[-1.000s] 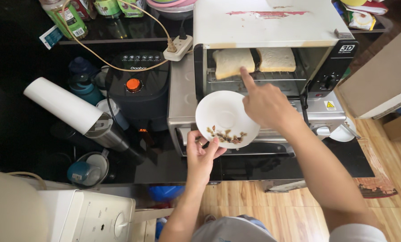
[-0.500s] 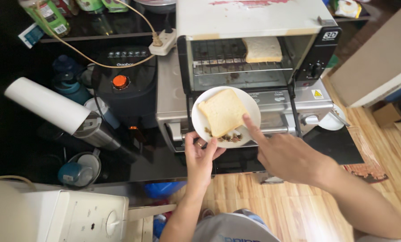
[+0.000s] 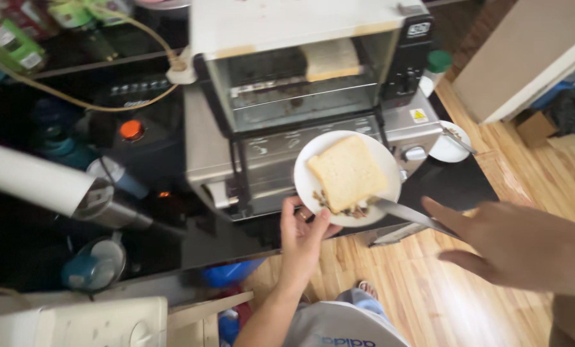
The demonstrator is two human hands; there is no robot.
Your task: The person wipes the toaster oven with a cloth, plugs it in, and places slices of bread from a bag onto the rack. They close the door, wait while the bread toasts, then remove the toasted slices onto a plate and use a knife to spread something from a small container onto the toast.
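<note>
My left hand (image 3: 303, 234) grips the near rim of a white plate (image 3: 314, 153) with a brown flower pattern. One slice of bread (image 3: 346, 172) lies on the plate, which hovers in front of the stacked ovens. A second slice (image 3: 331, 59) rests on the rack inside the open white toaster oven (image 3: 287, 26). My right hand (image 3: 518, 247) is off to the right over the wooden floor, fingers spread and holding nothing. Its fingertips are close to a long metal blade (image 3: 416, 218) just below the plate.
A silver oven (image 3: 268, 157) sits under the toaster oven on a black counter. To the left are a black air fryer (image 3: 133, 128), a white roll (image 3: 30, 180) and a blue cup (image 3: 91, 266). A small white dish (image 3: 448, 144) sits at right, by a beige cabinet (image 3: 525, 58).
The left slice came out of the toaster oven and onto the plate. My right hand pulled back from the rack, down and to the right. The view has swung rightward.
</note>
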